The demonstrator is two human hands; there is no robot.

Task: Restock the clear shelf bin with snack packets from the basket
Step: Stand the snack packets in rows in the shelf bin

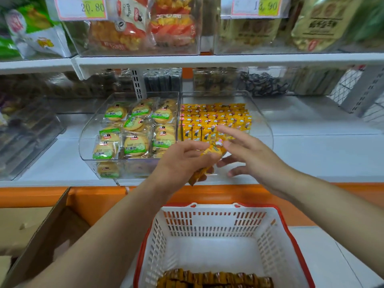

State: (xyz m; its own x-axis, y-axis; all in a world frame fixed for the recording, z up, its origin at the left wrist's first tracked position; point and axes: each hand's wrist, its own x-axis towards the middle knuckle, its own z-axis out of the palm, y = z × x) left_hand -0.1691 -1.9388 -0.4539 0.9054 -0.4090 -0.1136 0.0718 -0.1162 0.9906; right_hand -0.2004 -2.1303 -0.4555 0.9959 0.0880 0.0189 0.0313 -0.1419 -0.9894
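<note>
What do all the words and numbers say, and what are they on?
"20.80": left price tag on the upper shelf.
"1?.90": right price tag; second digit blurred.
Red-and-white bag: slanted lettering, too blurred to read.
Green-labelled biscuit packets: Chinese characters, too small to read.
Yellow snack packets in the clear bin: print too small.
Gold bags, upper right: characters blurred.

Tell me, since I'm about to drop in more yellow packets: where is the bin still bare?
The clear bin is bare along its right side and front right corner, beside the yellow packets. Its back and left are crowded with rows, up against the biscuit packs. Both hands hover over the front.
</note>
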